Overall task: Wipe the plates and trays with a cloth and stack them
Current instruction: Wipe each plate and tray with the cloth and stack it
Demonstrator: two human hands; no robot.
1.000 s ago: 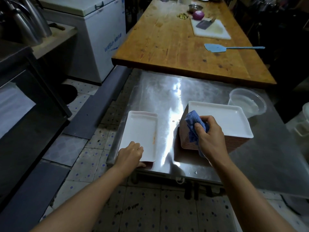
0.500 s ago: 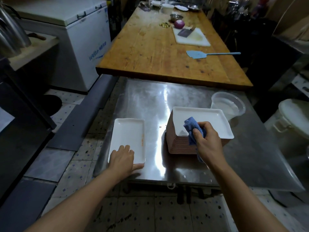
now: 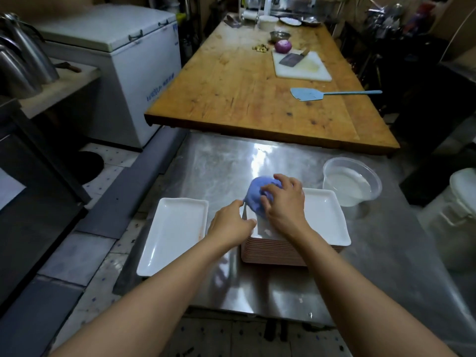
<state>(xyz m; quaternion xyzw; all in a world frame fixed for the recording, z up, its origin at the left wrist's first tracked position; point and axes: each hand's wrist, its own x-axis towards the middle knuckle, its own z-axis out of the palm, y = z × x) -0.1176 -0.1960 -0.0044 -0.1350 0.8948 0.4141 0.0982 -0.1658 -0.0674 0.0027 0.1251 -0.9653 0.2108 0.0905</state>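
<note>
right hand (image 3: 284,206) holds blue cloth (image 3: 255,195) on top plate (image 3: 323,220) of stack | left hand (image 3: 230,225) maybe grips its edge | side tray (image 3: 175,233) looks stained, unwiped

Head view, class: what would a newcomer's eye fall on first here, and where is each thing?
First the blue cloth, bunched under the right hand on the near stack of white trays on the steel table. The left hand touches that stack's left edge, with a single tray lying left of it. Beyond, a purple onion sits by a cleaver on the long wooden table.
</note>
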